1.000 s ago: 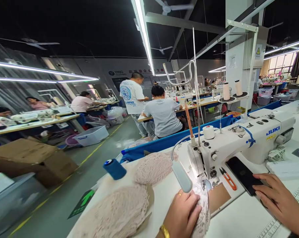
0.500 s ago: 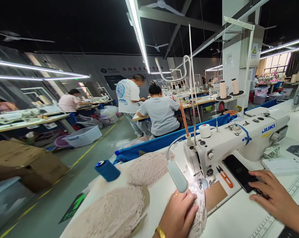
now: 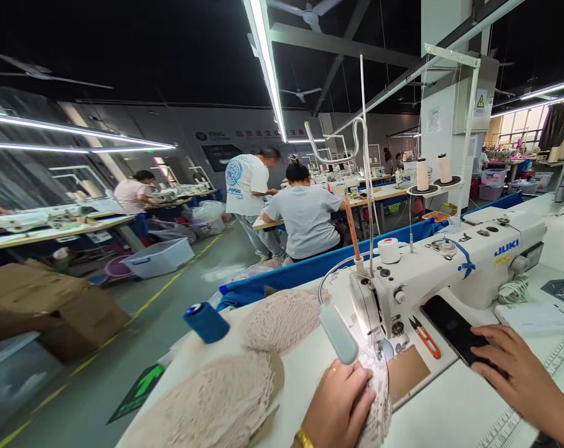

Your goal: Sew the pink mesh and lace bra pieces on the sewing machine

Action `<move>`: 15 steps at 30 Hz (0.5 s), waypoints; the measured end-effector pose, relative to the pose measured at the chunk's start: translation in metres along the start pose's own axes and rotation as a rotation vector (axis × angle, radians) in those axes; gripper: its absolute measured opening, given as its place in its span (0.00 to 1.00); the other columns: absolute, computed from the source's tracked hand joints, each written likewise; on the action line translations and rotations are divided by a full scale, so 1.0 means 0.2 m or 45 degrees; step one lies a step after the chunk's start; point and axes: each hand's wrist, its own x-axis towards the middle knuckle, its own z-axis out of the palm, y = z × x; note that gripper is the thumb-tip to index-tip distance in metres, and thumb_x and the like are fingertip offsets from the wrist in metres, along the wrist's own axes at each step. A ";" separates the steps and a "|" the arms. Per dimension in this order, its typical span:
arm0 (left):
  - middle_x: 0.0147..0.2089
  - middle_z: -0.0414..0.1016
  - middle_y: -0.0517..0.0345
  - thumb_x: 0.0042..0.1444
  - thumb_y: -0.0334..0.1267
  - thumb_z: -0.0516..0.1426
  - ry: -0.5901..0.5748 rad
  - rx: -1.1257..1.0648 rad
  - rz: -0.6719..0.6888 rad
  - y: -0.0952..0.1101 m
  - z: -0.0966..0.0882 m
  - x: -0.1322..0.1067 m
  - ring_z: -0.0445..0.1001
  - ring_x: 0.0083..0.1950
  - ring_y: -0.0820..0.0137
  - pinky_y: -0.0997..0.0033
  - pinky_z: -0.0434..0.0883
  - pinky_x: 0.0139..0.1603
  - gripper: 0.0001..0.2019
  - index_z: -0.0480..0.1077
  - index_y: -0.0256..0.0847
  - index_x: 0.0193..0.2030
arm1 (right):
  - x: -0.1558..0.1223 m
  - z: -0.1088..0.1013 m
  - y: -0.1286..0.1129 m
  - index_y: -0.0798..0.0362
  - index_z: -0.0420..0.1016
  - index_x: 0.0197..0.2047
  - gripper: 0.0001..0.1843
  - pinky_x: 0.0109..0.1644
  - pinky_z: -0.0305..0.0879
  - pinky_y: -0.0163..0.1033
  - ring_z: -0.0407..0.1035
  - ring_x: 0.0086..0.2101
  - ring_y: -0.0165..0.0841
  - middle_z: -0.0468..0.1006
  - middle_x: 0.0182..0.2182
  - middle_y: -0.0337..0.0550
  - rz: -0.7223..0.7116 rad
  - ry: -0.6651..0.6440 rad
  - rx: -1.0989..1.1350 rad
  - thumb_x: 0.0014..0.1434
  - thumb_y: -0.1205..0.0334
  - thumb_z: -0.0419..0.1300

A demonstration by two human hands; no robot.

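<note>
My left hand (image 3: 340, 401) presses beige lace fabric (image 3: 379, 392) flat beside the needle area of a white sewing machine (image 3: 450, 261), its fingers close together on the lace. A black phone (image 3: 443, 317) lies on the machine bed. Over the phone's near end, my right hand (image 3: 515, 367) rests with fingers spread and fingertips touching it. Something dark shows between thumb and fingers, too hidden to name. Orange-handled thread snips (image 3: 426, 339) lie left of the phone. A pale lamp head (image 3: 338, 334) hangs just above my left hand.
Two lace piles (image 3: 216, 398) lie at the left, near a blue thread cone (image 3: 206, 322). A white thread spool (image 3: 388, 250) tops the machine. A white box (image 3: 538, 317) sits at right. Across a blue cloth trough (image 3: 272, 274), a person (image 3: 303, 214) sits and another (image 3: 247, 186) stands.
The view has tilted up slightly. My right thumb has drawn in a little toward the phone's near end. My left hand and the lace stay much the same.
</note>
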 end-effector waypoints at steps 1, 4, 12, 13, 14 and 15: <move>0.46 0.76 0.50 0.74 0.41 0.51 0.004 0.002 -0.003 0.00 0.00 0.00 0.74 0.46 0.54 0.56 0.71 0.45 0.11 0.74 0.47 0.48 | 0.00 0.00 0.00 0.43 0.83 0.51 0.09 0.57 0.74 0.58 0.70 0.58 0.50 0.79 0.58 0.46 0.006 0.001 -0.010 0.74 0.51 0.65; 0.47 0.76 0.49 0.73 0.41 0.51 0.001 -0.003 -0.011 0.01 0.00 0.00 0.74 0.47 0.54 0.56 0.70 0.46 0.10 0.74 0.47 0.48 | -0.01 0.01 0.01 0.43 0.83 0.52 0.10 0.58 0.72 0.59 0.70 0.58 0.50 0.80 0.58 0.46 0.019 0.011 -0.029 0.74 0.50 0.64; 0.46 0.76 0.51 0.70 0.37 0.55 0.009 0.016 -0.048 0.03 0.01 0.00 0.73 0.46 0.54 0.54 0.69 0.47 0.07 0.75 0.46 0.48 | 0.00 -0.01 0.02 0.44 0.84 0.51 0.14 0.56 0.72 0.58 0.72 0.57 0.51 0.81 0.56 0.48 0.024 0.059 -0.069 0.75 0.46 0.61; 0.46 0.76 0.51 0.69 0.37 0.56 0.003 0.023 -0.063 0.05 0.00 0.00 0.73 0.46 0.54 0.54 0.69 0.47 0.07 0.75 0.46 0.47 | 0.00 -0.01 0.02 0.44 0.85 0.51 0.15 0.56 0.72 0.58 0.72 0.56 0.51 0.81 0.55 0.49 0.021 0.060 -0.073 0.75 0.46 0.61; 0.46 0.76 0.51 0.68 0.36 0.57 -0.010 0.031 -0.080 0.07 -0.02 0.01 0.73 0.46 0.54 0.54 0.69 0.47 0.06 0.76 0.45 0.46 | 0.00 -0.02 0.03 0.45 0.85 0.51 0.16 0.56 0.72 0.59 0.72 0.56 0.51 0.82 0.55 0.50 0.016 0.058 -0.081 0.75 0.45 0.61; 0.46 0.77 0.51 0.67 0.36 0.57 -0.034 0.037 -0.098 0.09 -0.04 0.01 0.73 0.46 0.54 0.54 0.69 0.47 0.06 0.76 0.45 0.46 | -0.01 -0.02 0.04 0.45 0.85 0.51 0.17 0.56 0.71 0.59 0.73 0.55 0.52 0.82 0.55 0.50 0.009 0.054 -0.092 0.75 0.44 0.60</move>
